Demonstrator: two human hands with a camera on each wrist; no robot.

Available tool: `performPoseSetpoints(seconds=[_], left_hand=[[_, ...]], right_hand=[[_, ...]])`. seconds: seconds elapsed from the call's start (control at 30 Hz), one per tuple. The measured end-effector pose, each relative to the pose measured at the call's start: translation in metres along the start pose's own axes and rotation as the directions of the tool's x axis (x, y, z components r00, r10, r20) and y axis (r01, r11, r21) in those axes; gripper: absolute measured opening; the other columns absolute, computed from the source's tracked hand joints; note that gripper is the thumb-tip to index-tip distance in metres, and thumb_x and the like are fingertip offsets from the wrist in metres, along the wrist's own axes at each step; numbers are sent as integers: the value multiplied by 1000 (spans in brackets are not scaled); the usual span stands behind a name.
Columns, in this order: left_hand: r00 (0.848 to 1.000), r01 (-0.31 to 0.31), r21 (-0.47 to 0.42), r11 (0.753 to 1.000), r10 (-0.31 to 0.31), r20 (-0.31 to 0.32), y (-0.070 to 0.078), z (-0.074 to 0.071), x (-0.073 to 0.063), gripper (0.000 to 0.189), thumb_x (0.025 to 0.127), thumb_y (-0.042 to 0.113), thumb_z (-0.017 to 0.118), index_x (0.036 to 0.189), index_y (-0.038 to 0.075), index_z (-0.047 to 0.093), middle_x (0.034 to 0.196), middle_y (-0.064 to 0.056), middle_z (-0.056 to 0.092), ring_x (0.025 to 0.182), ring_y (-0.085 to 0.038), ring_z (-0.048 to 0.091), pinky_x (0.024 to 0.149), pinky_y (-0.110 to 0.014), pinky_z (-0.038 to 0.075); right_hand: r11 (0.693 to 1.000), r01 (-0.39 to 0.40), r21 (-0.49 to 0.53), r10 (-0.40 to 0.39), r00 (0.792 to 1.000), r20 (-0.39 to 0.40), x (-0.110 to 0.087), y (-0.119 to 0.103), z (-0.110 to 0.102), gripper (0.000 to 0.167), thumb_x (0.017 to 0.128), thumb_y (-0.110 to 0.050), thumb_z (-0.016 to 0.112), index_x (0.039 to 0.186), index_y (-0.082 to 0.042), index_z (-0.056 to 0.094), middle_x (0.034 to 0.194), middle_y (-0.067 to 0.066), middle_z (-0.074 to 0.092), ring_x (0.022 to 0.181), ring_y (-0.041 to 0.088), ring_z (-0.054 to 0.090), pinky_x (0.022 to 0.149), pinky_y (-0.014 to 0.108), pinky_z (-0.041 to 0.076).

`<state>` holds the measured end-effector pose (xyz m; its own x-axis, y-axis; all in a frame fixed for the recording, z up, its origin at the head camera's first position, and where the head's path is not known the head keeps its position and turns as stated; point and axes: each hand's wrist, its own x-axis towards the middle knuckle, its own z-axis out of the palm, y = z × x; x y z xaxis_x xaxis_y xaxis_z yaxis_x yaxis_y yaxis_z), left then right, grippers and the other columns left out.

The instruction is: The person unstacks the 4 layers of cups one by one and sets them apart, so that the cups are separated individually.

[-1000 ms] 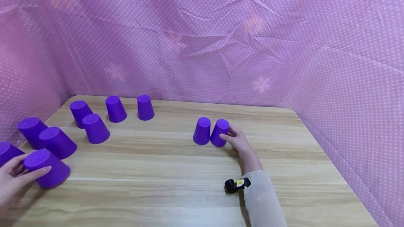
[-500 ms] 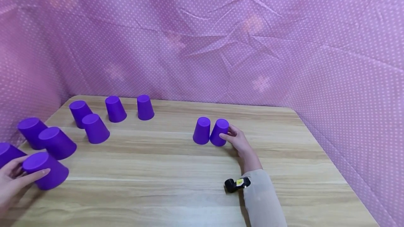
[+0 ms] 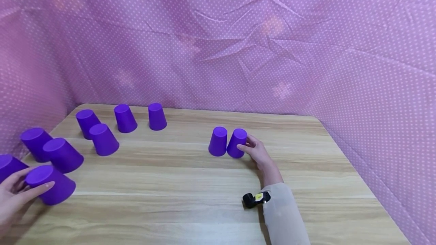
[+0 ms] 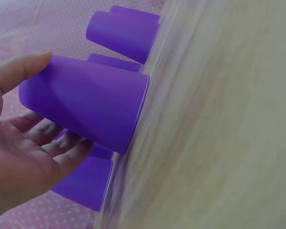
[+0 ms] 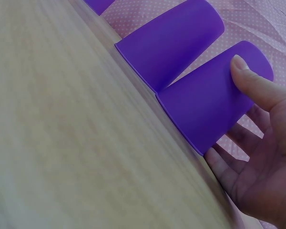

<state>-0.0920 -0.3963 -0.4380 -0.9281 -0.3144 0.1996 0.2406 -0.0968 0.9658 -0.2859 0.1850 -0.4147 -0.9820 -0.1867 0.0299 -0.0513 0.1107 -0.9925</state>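
Note:
My left hand [image 3: 15,197] grips an upside-down purple cup [image 3: 58,188] at the front left, thumb on the near side and fingers behind. In the left wrist view that cup [image 4: 86,100] has its rim at the tabletop. My right hand [image 3: 260,158] holds another upside-down purple cup [image 3: 235,146], with the thumb on its side in the right wrist view. Immediately left of it, a matching cup [image 3: 217,143] stands with its rim touching or almost touching. The far sides of both held cups are hidden.
Several more upside-down purple cups stand on the wooden table [image 3: 163,192], including one at the back [image 3: 157,118], one at mid-left [image 3: 105,141] and one close behind the left-hand cup [image 3: 64,158]. Pink dotted cloth [image 3: 218,48] hangs around the table's back and sides.
The cup in my left hand has shifted very slightly toward the table's front. My right hand keeps its hold, and the other cups stay where they were.

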Motion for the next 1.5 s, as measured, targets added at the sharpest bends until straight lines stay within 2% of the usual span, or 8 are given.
performPoseSetpoints(seconds=[0.57, 0.7, 0.83, 1.0, 1.1, 1.23, 1.37, 1.5], left_hand=[[988, -156, 105, 982, 154, 31, -4, -13, 17, 60, 72, -21, 54, 124, 5, 43, 104, 9, 59, 90, 2, 53, 72, -5, 38], [979, -202, 264, 943, 190, 69, 2, -16, 25, 62, 72, -19, 56, 127, 4, 38, 109, 10, 57, 95, 3, 51, 74, -4, 37], [974, -226, 321, 920, 211, 84, 7, -18, 32, 62, 73, -19, 55, 128, 5, 38, 110, 11, 56, 94, 3, 52, 73, -3, 37], [970, -232, 85, 969, 225, 93, 6, -24, 43, 59, 73, -24, 49, 126, 0, 38, 112, 2, 57, 94, -4, 54, 75, -9, 41], [955, -274, -3, 962, 272, 121, 0, -32, 54, 59, 72, -29, 45, 126, -6, 34, 117, -8, 52, 99, -11, 53, 78, -15, 43], [948, -271, -82, 959, 281, 149, -1, -37, 66, 61, 71, -31, 43, 126, -8, 32, 120, -14, 48, 103, -16, 51, 79, -20, 43], [946, -269, -76, 960, 278, 164, 9, -23, 68, 60, 73, -28, 44, 127, -6, 31, 120, -12, 50, 102, -15, 51, 74, -21, 46], [935, -261, -164, 951, 291, 202, 30, 11, 60, 56, 75, -27, 42, 127, -8, 30, 119, -13, 50, 101, -18, 52, 71, -25, 48]], right_hand=[[999, 49, -6, -49, 999, -2, 0, 3, 0, 60, 71, -19, 70, 124, -4, 46, 115, 16, 52, 105, 26, 47, 93, 39, 33], [999, 37, 8, -37, 999, -5, 0, 2, 0, 58, 71, -16, 70, 123, -4, 46, 115, 16, 51, 105, 26, 47, 93, 39, 33], [1000, 3, 16, -3, 1000, 0, 0, -1, 0, 56, 73, -11, 68, 124, -5, 45, 117, 17, 50, 107, 27, 46, 94, 38, 32], [1000, -14, 19, 14, 1000, 13, 1, -2, 0, 55, 75, -8, 66, 125, -4, 44, 119, 17, 48, 108, 27, 45, 95, 37, 31], [1000, -14, 15, 14, 1000, 17, -1, -6, 0, 53, 76, -6, 64, 125, -2, 43, 120, 18, 47, 109, 27, 44, 95, 36, 31], [1000, -9, 1, 9, 1000, 17, -4, -10, 0, 53, 76, -6, 64, 125, -1, 43, 119, 19, 47, 109, 28, 44, 95, 37, 31], [1000, -4, 2, 4, 1000, 13, -1, -3, -1, 55, 74, -11, 67, 124, -5, 45, 118, 16, 49, 108, 26, 45, 94, 37, 32], [1000, 4, 2, -4, 1000, 14, 2, 1, -2, 55, 74, -13, 67, 124, -6, 46, 117, 14, 50, 107, 24, 45, 93, 35, 33]])
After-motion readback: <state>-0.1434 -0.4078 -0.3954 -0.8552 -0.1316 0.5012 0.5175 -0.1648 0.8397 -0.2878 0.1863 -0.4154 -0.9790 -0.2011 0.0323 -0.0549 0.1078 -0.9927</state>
